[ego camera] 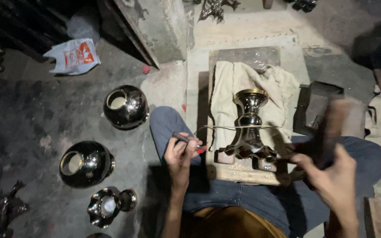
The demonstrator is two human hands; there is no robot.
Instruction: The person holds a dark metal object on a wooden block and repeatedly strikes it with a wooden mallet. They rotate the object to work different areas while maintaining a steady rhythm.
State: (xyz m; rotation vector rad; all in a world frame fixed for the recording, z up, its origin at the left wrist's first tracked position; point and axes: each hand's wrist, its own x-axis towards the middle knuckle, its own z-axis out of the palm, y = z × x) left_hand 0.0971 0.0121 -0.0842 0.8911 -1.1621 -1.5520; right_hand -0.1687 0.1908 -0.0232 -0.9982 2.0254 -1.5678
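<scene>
Left grip: left hand point(179, 154) pinches a thin punch point(185, 139), tip aimed at 3 o'clock.
Right grip: right hand point(331, 176) closed round a blurred hammer point(329, 132).
Vase point(248, 128): between both hands, on cloth point(225, 88) over the worktop point(243, 172).
Look: dark, shiny metal, narrow waist, brassy rim, scalloped foot nearest the person.

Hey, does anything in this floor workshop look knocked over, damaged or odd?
Nothing looks broken. The shiny dark metal vase lies on its side on a beige cloth, strapped by a thin cord. Two round metal pots also lie tipped on the floor. The right hand is motion-blurred; the left hand holds a thin tool.
</scene>
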